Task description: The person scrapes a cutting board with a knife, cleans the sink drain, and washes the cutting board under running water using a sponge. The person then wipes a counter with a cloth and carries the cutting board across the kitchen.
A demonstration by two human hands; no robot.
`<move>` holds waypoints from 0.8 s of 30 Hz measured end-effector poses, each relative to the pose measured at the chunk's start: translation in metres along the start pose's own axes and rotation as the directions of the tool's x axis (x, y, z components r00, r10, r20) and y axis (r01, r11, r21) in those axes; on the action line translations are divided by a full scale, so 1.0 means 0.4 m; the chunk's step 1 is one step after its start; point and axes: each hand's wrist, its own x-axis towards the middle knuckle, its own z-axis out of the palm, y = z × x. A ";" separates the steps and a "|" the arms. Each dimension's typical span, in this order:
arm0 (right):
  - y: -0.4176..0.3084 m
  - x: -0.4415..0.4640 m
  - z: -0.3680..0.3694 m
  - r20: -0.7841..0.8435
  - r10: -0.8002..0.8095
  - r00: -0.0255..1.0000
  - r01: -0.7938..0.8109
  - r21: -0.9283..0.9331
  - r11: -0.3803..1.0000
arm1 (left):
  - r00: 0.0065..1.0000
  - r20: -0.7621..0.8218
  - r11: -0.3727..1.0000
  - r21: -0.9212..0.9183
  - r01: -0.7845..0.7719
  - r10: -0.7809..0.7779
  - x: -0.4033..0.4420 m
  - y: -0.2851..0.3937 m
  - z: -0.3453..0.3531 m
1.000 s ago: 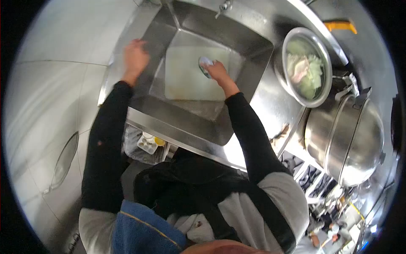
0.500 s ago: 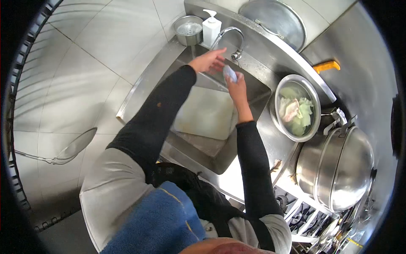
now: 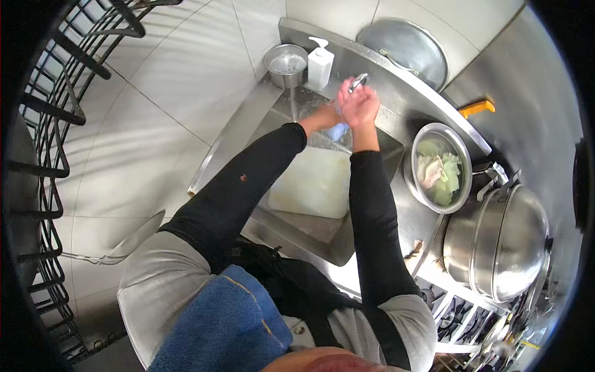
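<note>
My right hand (image 3: 359, 106) is under the tap spout (image 3: 357, 83) at the back of the sink, palm showing and fingers apart. My left hand (image 3: 323, 118) meets it from the left, its fingertips partly hidden behind the right hand. A small pale-blue cloth (image 3: 338, 131), blurred, shows below my left fingers beside the right wrist; the left hand appears closed on it. Below both hands, a whitish cutting board (image 3: 310, 186) lies in the steel sink (image 3: 338, 248).
A white pump bottle (image 3: 320, 67) and a steel pot (image 3: 286, 65) stand behind the sink. To the right are a bowl of leafy pieces in water (image 3: 406, 167), a large lidded pot (image 3: 477, 242) and an orange handle (image 3: 476, 109). A black wire rack (image 3: 52, 180) is at left.
Both hands have come together under the tap. The right hand, which held the pale cloth, now lies open; the cloth is lower, by the left fingers. The view has shifted slightly.
</note>
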 end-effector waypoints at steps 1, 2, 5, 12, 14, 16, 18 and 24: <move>0.043 0.029 -0.085 -0.070 0.024 0.997 -0.035 -0.167 0.985 | 0.979 -0.086 0.982 0.002 -0.187 0.187 0.016 -0.031 0.037; 0.067 0.045 -0.128 -0.139 0.032 0.990 -0.076 -0.327 0.942 | 0.982 -0.085 0.981 0.114 -0.159 0.170 0.015 -0.076 0.052; 0.101 0.011 -0.038 -0.007 -0.056 0.998 0.038 -0.650 0.759 | 0.987 -0.095 0.891 0.448 -0.073 0.129 -0.021 -0.215 0.036; 0.110 0.114 -0.010 0.242 -0.246 0.938 0.195 -0.960 -0.201 | 0.984 -0.156 0.946 0.300 0.126 -0.082 -0.172 -0.070 -0.076; 0.104 0.087 0.012 0.126 -0.090 0.988 0.144 -0.958 0.248 | 0.990 -0.122 0.936 0.352 -0.022 0.070 -0.140 -0.120 -0.037; 0.084 0.017 0.050 0.175 0.151 0.973 -0.002 -0.650 0.760 | 0.988 -0.039 0.871 0.477 -0.114 0.151 -0.080 -0.136 -0.005; 0.021 -0.073 0.073 0.041 0.084 0.996 -0.024 -0.761 0.649 | 0.921 -0.106 0.903 -0.185 -0.389 0.375 0.011 -0.176 0.047; 0.023 -0.140 -0.234 -0.194 -0.222 0.955 0.067 -0.589 0.805 | 0.908 0.060 0.846 0.343 -0.409 0.414 -0.003 0.056 -0.044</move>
